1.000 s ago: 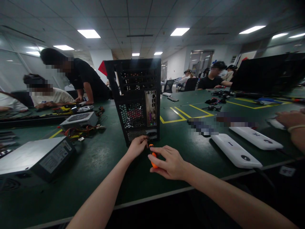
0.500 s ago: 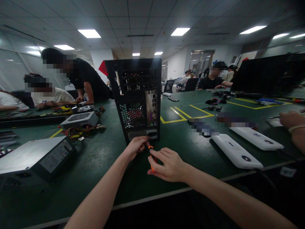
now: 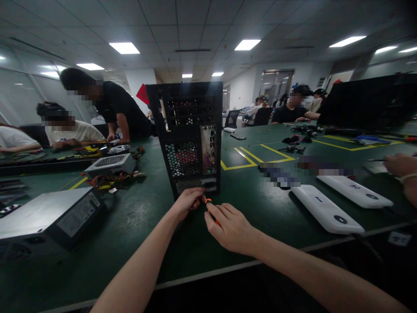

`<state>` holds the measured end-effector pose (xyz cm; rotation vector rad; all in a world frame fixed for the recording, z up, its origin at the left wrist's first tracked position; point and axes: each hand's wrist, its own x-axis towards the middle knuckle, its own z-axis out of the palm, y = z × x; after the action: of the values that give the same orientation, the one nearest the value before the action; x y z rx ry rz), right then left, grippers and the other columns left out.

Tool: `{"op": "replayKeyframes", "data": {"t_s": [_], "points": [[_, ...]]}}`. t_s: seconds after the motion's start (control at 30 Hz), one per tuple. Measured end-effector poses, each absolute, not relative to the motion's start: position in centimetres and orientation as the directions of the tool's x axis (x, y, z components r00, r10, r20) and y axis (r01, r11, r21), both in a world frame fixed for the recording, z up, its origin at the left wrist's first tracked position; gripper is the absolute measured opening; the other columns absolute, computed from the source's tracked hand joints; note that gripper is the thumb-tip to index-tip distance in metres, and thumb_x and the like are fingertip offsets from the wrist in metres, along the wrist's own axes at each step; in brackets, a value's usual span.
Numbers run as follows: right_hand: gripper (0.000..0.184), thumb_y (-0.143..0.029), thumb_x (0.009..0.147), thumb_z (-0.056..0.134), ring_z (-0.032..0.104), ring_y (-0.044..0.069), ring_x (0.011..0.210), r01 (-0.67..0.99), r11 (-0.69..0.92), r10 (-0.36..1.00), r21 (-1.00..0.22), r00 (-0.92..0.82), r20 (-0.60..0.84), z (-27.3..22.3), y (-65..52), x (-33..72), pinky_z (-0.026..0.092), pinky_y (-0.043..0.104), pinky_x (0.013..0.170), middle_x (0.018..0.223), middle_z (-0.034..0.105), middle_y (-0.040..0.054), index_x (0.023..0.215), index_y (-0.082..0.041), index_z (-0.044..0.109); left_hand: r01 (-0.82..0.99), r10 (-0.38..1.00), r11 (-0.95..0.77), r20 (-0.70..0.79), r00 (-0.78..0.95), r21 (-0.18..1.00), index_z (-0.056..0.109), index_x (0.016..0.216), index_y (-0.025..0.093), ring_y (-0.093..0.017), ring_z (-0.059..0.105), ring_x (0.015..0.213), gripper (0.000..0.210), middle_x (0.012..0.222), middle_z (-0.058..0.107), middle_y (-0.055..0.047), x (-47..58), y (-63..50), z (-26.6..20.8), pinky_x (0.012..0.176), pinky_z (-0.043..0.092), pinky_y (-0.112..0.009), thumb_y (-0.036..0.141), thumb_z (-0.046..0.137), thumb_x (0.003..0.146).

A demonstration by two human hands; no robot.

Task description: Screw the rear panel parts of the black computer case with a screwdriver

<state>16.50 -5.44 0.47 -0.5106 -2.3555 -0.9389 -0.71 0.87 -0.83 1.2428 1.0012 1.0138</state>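
A black computer case point(image 3: 192, 132) stands upright on the green table, its rear panel with ports and perforated grilles facing me. My right hand point(image 3: 230, 228) is closed around the handle of an orange-and-black screwdriver point(image 3: 209, 201), mostly covered by the fingers. The screwdriver points toward the bottom rear of the case, just below the power socket. There my left hand point(image 3: 189, 200) pinches its fingertips together at the screwdriver's front end. Whatever lies between those fingertips is too small and hidden to make out.
To the left are two power supply units, a near one point(image 3: 48, 217) and a farther one point(image 3: 112, 165) with loose cables. White power-bank-like devices point(image 3: 327, 208) lie to the right. A black panel point(image 3: 368, 102) stands behind them. Several people work around the table, one hand point(image 3: 402, 166) at the right edge.
The fingers of my right hand have closed further round the screwdriver handle, covering more of it. My left hand stays at the case's lower edge. The view has shifted slightly.
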Motion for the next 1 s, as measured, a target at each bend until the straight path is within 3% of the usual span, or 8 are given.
{"op": "replayKeyframes", "data": {"t_s": [0.17, 0.27, 0.4, 0.57, 0.73, 0.87, 1.0], "points": [[0.019, -0.019, 0.080, 0.043, 0.056, 0.017, 0.077, 0.575, 0.658, 0.135, 0.486, -0.726, 0.675, 0.29, -4.96, 16.89, 0.042, 0.031, 0.066, 0.095, 0.058, 0.0147, 0.098, -0.016, 0.047, -0.049, 0.973, 0.076, -0.063, 0.223, 0.996, 0.055, 0.089, 0.010, -0.001, 0.028, 0.035, 0.027, 0.055, 0.049, 0.003, -0.57, 0.60, -0.48, 0.034, 0.011, -0.016, 0.027, 0.051, 0.068], [0.016, -0.022, 0.079, 0.046, 0.054, 0.021, 0.090, 0.604, 0.672, 0.163, 0.428, -0.685, 0.710, 0.12, -4.91, 17.09, 0.041, 0.036, 0.073, 0.099, 0.057, 0.0127, 0.094, -0.017, 0.048, -0.047, 0.970, 0.065, -0.052, 0.236, 0.997, 0.055, 0.088, 0.010, -0.001, 0.029, 0.036, 0.027, 0.056, 0.050, 0.003, -0.54, 0.35, -0.21, 0.035, 0.012, -0.016, 0.028, 0.050, 0.068], [0.018, -0.015, 0.078, 0.044, 0.043, 0.024, 0.108, 0.562, 0.705, 0.140, 0.432, -0.708, 0.692, 0.17, -4.95, 17.18, 0.039, 0.039, 0.080, 0.114, 0.047, 0.0169, 0.095, -0.016, 0.046, -0.053, 0.967, 0.058, -0.043, 0.249, 0.997, 0.055, 0.087, 0.011, -0.001, 0.029, 0.036, 0.025, 0.054, 0.048, 0.004, -0.57, 0.32, -0.19, 0.035, 0.013, -0.016, 0.027, 0.050, 0.069], [0.022, -0.014, 0.079, 0.044, 0.049, 0.020, 0.102, 0.566, 0.683, 0.110, 0.462, -0.705, 0.701, 0.45, -4.77, 17.17, 0.044, 0.029, 0.070, 0.105, 0.053, 0.0148, 0.100, -0.020, 0.044, -0.063, 0.965, 0.058, -0.039, 0.259, 0.996, 0.054, 0.090, 0.011, -0.001, 0.029, 0.036, 0.027, 0.058, 0.051, 0.003, -0.70, 0.67, -0.67, 0.035, 0.013, -0.016, 0.027, 0.050, 0.069], [0.021, -0.015, 0.078, 0.046, 0.045, 0.022, 0.107, 0.582, 0.679, 0.136, 0.447, -0.698, 0.703, 0.20, -4.96, 17.14, 0.042, 0.035, 0.079, 0.111, 0.050, 0.0145, 0.099, -0.020, 0.045, -0.077, 0.964, 0.060, -0.038, 0.263, 0.995, 0.055, 0.089, 0.011, -0.001, 0.029, 0.036, 0.026, 0.058, 0.051, 0.002, -0.74, 0.76, -0.76, 0.035, 0.014, -0.015, 0.027, 0.050, 0.069], [0.029, -0.016, 0.079, 0.044, 0.047, 0.022, 0.105, 0.567, 0.666, 0.126, 0.485, -0.726, 0.676, 0.15, -5.11, 17.17, 0.045, 0.029, 0.071, 0.109, 0.052, 0.0139, 0.107, -0.023, 0.042, -0.076, 0.965, 0.080, -0.058, 0.254, 0.994, 0.055, 0.091, 0.011, 0.000, 0.028, 0.036, 0.027, 0.057, 0.050, 0.003, -0.65, 0.69, -0.58, 0.035, 0.013, -0.015, 0.026, 0.050, 0.069], [0.018, -0.015, 0.078, 0.046, 0.050, 0.022, 0.101, 0.600, 0.648, 0.138, 0.469, -0.699, 0.702, 0.25, -5.16, 17.03, 0.044, 0.030, 0.072, 0.103, 0.056, 0.0137, 0.095, -0.020, 0.048, -0.072, 0.966, 0.069, -0.049, 0.255, 0.995, 0.055, 0.089, 0.011, 0.000, 0.030, 0.036, 0.026, 0.060, 0.052, 0.001, -0.63, 0.65, -0.58, 0.035, 0.012, -0.015, 0.026, 0.049, 0.069]]}}
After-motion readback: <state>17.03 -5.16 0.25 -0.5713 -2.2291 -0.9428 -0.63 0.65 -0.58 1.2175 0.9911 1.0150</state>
